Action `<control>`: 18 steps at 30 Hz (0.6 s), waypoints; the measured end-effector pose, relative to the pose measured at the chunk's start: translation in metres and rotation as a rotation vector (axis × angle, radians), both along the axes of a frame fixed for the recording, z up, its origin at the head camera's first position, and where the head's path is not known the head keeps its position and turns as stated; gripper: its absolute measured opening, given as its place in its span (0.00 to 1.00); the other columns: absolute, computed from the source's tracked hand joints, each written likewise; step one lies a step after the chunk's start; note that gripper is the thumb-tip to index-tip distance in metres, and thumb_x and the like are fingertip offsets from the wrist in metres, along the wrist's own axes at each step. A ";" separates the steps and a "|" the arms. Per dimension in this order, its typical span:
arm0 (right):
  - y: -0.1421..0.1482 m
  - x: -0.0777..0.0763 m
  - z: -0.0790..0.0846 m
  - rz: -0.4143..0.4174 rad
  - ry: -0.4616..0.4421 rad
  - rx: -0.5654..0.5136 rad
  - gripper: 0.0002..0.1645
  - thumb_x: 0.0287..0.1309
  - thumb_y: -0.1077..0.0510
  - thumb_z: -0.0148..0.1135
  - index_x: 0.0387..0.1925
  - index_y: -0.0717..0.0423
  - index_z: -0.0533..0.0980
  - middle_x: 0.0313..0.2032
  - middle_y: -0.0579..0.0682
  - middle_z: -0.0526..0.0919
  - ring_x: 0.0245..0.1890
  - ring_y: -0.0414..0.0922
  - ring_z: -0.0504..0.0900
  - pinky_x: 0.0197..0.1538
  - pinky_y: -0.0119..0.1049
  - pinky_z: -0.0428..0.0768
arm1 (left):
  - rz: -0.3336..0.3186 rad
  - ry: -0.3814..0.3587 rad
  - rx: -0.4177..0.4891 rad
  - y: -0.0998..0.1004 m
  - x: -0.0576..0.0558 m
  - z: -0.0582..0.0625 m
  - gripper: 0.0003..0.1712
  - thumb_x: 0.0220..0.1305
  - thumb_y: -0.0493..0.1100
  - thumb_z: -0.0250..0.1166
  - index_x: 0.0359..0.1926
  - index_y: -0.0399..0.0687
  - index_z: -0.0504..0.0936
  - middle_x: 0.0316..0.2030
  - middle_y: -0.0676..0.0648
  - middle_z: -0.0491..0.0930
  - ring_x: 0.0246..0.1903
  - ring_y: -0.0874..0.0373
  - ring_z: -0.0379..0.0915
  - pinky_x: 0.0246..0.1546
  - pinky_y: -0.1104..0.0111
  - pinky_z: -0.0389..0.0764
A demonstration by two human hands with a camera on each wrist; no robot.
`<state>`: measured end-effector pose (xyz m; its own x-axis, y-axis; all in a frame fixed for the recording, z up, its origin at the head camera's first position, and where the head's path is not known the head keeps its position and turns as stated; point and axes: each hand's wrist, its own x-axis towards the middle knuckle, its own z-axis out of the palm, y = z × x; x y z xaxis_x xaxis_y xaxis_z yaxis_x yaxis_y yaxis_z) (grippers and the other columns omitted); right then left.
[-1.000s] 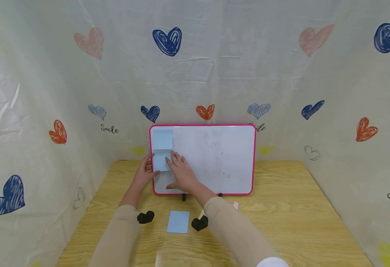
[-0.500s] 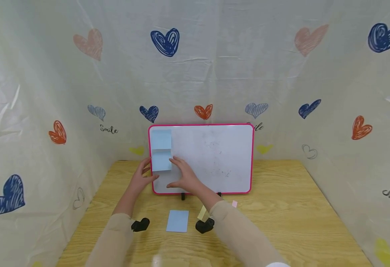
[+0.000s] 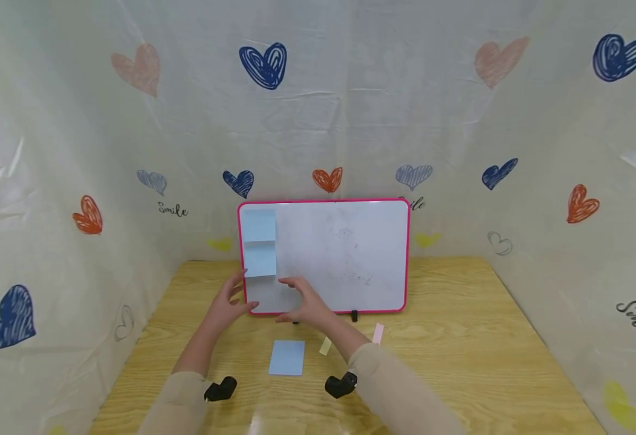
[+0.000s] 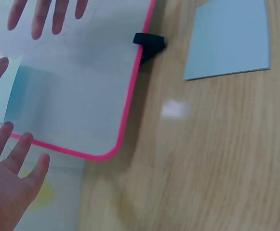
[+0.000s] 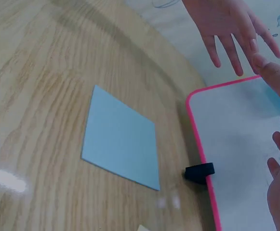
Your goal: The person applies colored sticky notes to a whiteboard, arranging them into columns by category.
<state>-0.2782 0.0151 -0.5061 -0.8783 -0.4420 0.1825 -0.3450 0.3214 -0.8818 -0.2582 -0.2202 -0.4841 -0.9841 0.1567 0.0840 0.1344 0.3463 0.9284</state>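
A whiteboard [image 3: 345,254] with a pink frame stands upright at the back of the table. Two light blue sticky notes, an upper one [image 3: 259,225] and a lower one [image 3: 260,260], are stuck at its left side, one below the other. By the board's lower left edge, my left hand [image 3: 227,305] has its fingers spread and holds nothing. My right hand [image 3: 308,305] is also empty, in front of the board just right of and below the lower note, fingers extended. A square blue sticky-note pad [image 3: 287,357] lies on the table between my forearms.
A narrow yellow strip [image 3: 325,346] and a pink strip [image 3: 378,333] lie near my right forearm. Black feet, one of them a clip-like foot [image 3: 354,315], support the board. A heart-printed curtain [image 3: 318,121] surrounds the wooden table [image 3: 448,338].
My right hand has left the lower note and drawn down and back toward me. My left hand has dropped slightly along the board's edge. Both notes stay on the board.
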 end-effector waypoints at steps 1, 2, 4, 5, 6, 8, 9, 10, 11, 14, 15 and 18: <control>0.001 0.003 -0.003 0.005 -0.009 -0.010 0.52 0.40 0.55 0.82 0.67 0.49 0.67 0.64 0.48 0.66 0.64 0.51 0.65 0.64 0.54 0.65 | -0.008 0.003 0.005 0.002 0.003 -0.002 0.48 0.59 0.34 0.70 0.74 0.48 0.54 0.71 0.36 0.53 0.68 0.34 0.51 0.64 0.41 0.56; 0.002 0.005 -0.006 0.009 -0.016 -0.018 0.51 0.40 0.55 0.82 0.68 0.49 0.67 0.64 0.48 0.65 0.64 0.51 0.65 0.63 0.55 0.66 | -0.017 0.010 0.016 0.003 0.006 -0.004 0.47 0.58 0.33 0.70 0.74 0.47 0.54 0.71 0.35 0.53 0.68 0.34 0.52 0.64 0.41 0.56; 0.004 0.010 -0.012 0.019 -0.024 -0.031 0.50 0.41 0.55 0.81 0.68 0.48 0.67 0.64 0.47 0.65 0.64 0.51 0.65 0.63 0.56 0.65 | -0.031 0.011 0.037 0.007 0.013 -0.008 0.47 0.58 0.31 0.70 0.73 0.45 0.55 0.71 0.35 0.54 0.68 0.34 0.52 0.63 0.41 0.57; 0.004 0.013 -0.015 0.026 -0.030 -0.041 0.50 0.42 0.55 0.81 0.68 0.48 0.67 0.64 0.47 0.65 0.64 0.51 0.65 0.63 0.56 0.66 | -0.035 0.007 0.045 0.008 0.015 -0.011 0.47 0.57 0.31 0.70 0.73 0.45 0.55 0.71 0.35 0.55 0.68 0.34 0.52 0.64 0.42 0.57; 0.005 0.015 -0.017 0.031 -0.035 -0.050 0.50 0.42 0.54 0.81 0.68 0.49 0.67 0.64 0.46 0.65 0.63 0.51 0.65 0.63 0.56 0.65 | -0.037 0.018 0.047 0.008 0.015 -0.019 0.47 0.57 0.32 0.70 0.73 0.45 0.56 0.70 0.35 0.56 0.67 0.34 0.53 0.63 0.42 0.57; 0.006 0.019 -0.020 0.030 -0.044 -0.053 0.50 0.42 0.53 0.81 0.67 0.49 0.67 0.64 0.45 0.66 0.63 0.50 0.66 0.64 0.56 0.64 | -0.048 0.016 0.069 0.010 0.019 -0.024 0.47 0.57 0.31 0.70 0.73 0.45 0.56 0.70 0.35 0.56 0.67 0.34 0.53 0.64 0.42 0.57; 0.006 0.021 -0.021 0.028 -0.048 -0.052 0.50 0.41 0.53 0.81 0.67 0.49 0.67 0.64 0.45 0.66 0.63 0.50 0.66 0.64 0.55 0.64 | -0.051 0.016 0.072 0.010 0.020 -0.026 0.47 0.57 0.31 0.70 0.73 0.45 0.56 0.70 0.35 0.57 0.67 0.34 0.54 0.64 0.42 0.56; 0.006 0.023 -0.023 0.026 -0.052 -0.055 0.50 0.41 0.54 0.81 0.67 0.50 0.67 0.64 0.46 0.67 0.63 0.50 0.66 0.64 0.55 0.64 | -0.052 0.018 0.076 0.011 0.020 -0.029 0.47 0.57 0.31 0.70 0.73 0.45 0.57 0.70 0.35 0.57 0.67 0.35 0.54 0.64 0.42 0.56; 0.006 0.025 -0.024 0.023 -0.059 -0.060 0.50 0.41 0.55 0.81 0.67 0.51 0.67 0.63 0.46 0.67 0.63 0.51 0.66 0.64 0.55 0.64 | -0.054 0.023 0.078 0.011 0.022 -0.031 0.47 0.56 0.31 0.71 0.73 0.46 0.57 0.70 0.35 0.57 0.67 0.35 0.55 0.64 0.41 0.56; 0.007 0.030 -0.031 0.016 -0.060 -0.058 0.49 0.40 0.59 0.82 0.66 0.52 0.68 0.62 0.48 0.69 0.62 0.53 0.67 0.64 0.54 0.65 | -0.062 0.039 0.085 0.013 0.025 -0.037 0.46 0.56 0.30 0.70 0.72 0.44 0.58 0.69 0.34 0.59 0.66 0.34 0.56 0.63 0.39 0.56; 0.007 0.032 -0.034 0.017 -0.065 -0.059 0.49 0.40 0.60 0.81 0.66 0.53 0.68 0.62 0.48 0.69 0.63 0.53 0.67 0.64 0.54 0.65 | -0.064 0.038 0.088 0.015 0.026 -0.040 0.46 0.56 0.29 0.70 0.72 0.44 0.58 0.69 0.34 0.59 0.66 0.34 0.57 0.62 0.39 0.57; 0.010 0.039 -0.041 0.011 -0.081 -0.041 0.48 0.41 0.60 0.81 0.66 0.53 0.68 0.62 0.49 0.69 0.63 0.54 0.67 0.64 0.55 0.64 | -0.079 0.027 0.085 0.020 0.031 -0.048 0.46 0.56 0.28 0.69 0.72 0.42 0.57 0.68 0.33 0.60 0.65 0.33 0.58 0.62 0.39 0.58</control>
<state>-0.2396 0.0252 -0.5467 -0.8859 -0.4453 0.1297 -0.2757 0.2807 -0.9194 -0.2271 -0.2005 -0.5317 -0.9662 0.2245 0.1266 0.1835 0.2542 0.9496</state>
